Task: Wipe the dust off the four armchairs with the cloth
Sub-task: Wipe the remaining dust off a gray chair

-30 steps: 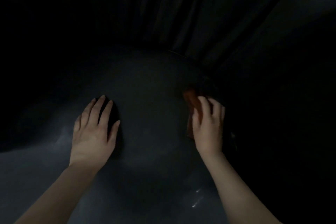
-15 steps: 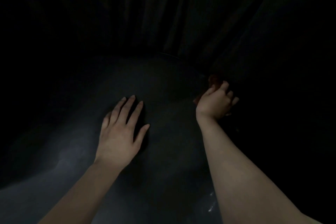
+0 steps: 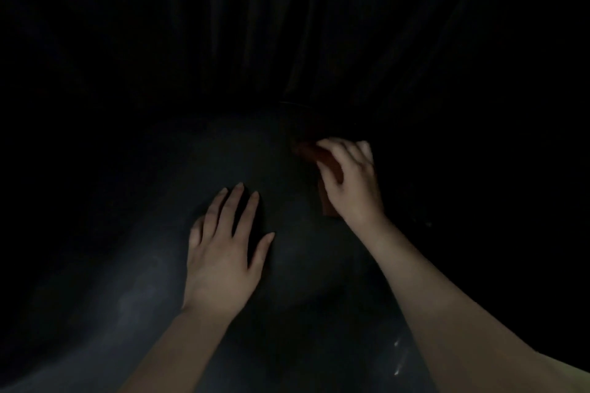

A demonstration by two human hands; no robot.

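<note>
The scene is very dark. A dark grey, rounded armchair surface (image 3: 153, 265) fills the lower middle of the view. My left hand (image 3: 225, 249) lies flat on it with fingers straight and spread. To the right, my right hand (image 3: 351, 182) holds a reddish-brown cloth (image 3: 325, 163) against the chair's right edge, its fingers curled over the cloth. Most of the cloth is hidden under that hand.
Dark pleated curtains (image 3: 319, 25) hang close behind the chair across the top of the view. Everything to the far right and far left is black and I cannot make it out.
My right hand has slid the cloth along the chair's right edge, away and then slightly back toward me. My left hand has shifted right on the chair surface, still flat.
</note>
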